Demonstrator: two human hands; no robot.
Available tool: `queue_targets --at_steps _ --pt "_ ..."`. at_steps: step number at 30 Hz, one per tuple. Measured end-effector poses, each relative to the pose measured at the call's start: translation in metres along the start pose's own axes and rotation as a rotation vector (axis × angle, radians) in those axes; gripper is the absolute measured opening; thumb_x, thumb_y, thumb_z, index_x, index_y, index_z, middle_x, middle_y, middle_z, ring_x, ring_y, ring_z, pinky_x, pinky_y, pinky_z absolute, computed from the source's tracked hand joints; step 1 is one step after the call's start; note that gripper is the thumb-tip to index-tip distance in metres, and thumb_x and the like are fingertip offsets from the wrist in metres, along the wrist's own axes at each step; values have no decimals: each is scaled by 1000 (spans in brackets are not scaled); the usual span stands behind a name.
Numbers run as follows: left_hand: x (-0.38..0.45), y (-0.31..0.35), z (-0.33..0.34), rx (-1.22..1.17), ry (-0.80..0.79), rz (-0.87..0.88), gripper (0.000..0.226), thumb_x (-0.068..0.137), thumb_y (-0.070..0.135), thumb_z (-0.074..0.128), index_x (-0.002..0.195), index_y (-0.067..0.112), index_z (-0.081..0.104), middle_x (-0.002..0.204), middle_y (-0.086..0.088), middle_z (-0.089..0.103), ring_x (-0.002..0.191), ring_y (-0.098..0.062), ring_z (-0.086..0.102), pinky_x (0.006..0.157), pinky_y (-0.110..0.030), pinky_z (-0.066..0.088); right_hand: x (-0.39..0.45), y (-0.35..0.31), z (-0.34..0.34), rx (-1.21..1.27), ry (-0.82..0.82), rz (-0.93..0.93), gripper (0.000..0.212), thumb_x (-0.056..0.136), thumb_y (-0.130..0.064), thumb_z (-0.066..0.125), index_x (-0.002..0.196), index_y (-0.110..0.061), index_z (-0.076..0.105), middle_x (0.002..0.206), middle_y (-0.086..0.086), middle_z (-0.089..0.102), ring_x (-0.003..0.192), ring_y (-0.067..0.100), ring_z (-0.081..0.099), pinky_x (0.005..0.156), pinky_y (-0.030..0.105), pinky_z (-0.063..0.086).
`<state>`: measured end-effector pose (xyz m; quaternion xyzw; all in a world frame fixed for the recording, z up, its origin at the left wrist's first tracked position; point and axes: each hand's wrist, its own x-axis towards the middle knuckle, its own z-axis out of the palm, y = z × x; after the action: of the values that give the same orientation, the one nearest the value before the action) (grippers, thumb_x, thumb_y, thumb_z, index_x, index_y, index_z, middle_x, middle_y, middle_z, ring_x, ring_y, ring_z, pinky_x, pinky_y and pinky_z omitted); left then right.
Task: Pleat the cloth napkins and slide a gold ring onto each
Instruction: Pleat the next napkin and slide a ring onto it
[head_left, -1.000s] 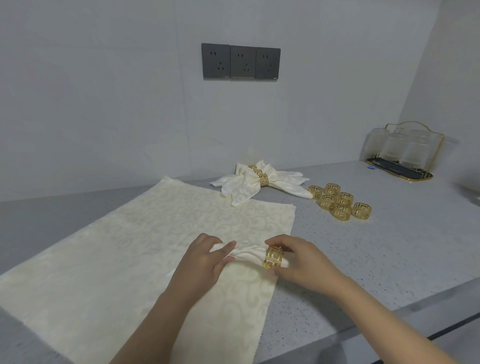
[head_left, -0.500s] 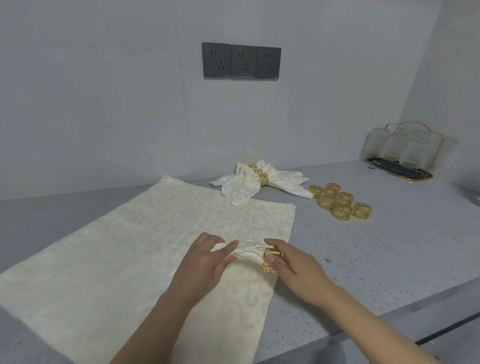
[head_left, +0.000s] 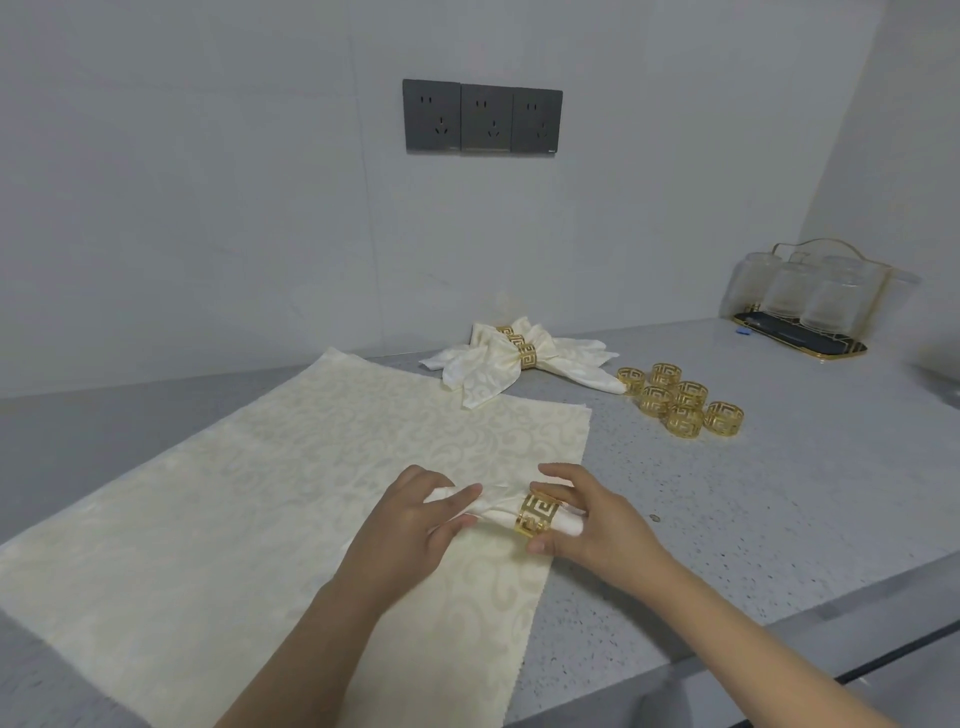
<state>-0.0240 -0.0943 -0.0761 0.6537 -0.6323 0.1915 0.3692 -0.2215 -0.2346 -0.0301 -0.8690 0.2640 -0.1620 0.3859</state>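
A cream patterned napkin (head_left: 270, 493) lies spread flat on the grey counter. On top of it, near its right edge, lies a pleated cream napkin (head_left: 498, 506). My left hand (head_left: 415, 525) grips the bunched left part of it. A gold ring (head_left: 537, 515) sits around its right part, and my right hand (head_left: 587, 512) pinches that ring between thumb and fingers. A short end of the napkin sticks out to the right of the ring. Behind, two pleated napkins with gold rings (head_left: 519, 358) lie against the wall. Several loose gold rings (head_left: 680, 397) stand in a cluster to their right.
A gold-rimmed tray with frosted glasses (head_left: 800, 306) stands at the far right corner. Dark wall sockets (head_left: 483, 117) are above the counter. The counter's front edge (head_left: 779, 623) runs diagonally at lower right.
The gold ring has slid left along the pleated napkin, so the napkin's end now pokes out on its right. My left hand has kept its grip in place.
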Motion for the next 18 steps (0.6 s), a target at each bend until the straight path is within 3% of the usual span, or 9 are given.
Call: queue_targets --at_steps 4,8,10,13,18 --pt "0 0 -1 19 -1 -2 36 95 44 45 115 25 69 94 3 63 89 -11 48 76 -19 40 -1 -7 -4 -307 67 51 55 61 -62 76 107 -41 55 100 -23 62 88 -2 56 69 17 41" --pt "0 1 -1 22 3 -15 34 93 41 48 115 25 69 93 2 63 89 -12 49 76 -22 41 0 -13 -5 -557 79 -66 56 72 -67 64 119 -39 56 104 -15 63 97 9 49 79 25 32" --pt "0 2 -1 13 1 -22 33 93 40 49 116 26 68 94 2 63 89 -12 49 76 -23 42 3 -13 -3 -508 75 -96 51 79 -57 64 123 -34 54 111 -12 60 107 12 46 84 25 27" --pt "1 3 -3 -4 0 -39 31 92 39 51 117 27 66 93 2 62 89 -12 49 76 -25 43 5 -10 2 -232 -15 -78 40 88 -39 62 122 -25 48 117 -8 54 110 13 50 92 26 38" --pt "1 2 -2 -9 -16 -53 32 94 42 49 118 29 65 93 3 62 89 -11 49 75 -24 43 3 -5 9 -185 -31 -77 32 93 -39 54 120 -25 44 108 -8 58 91 8 56 78 27 47"
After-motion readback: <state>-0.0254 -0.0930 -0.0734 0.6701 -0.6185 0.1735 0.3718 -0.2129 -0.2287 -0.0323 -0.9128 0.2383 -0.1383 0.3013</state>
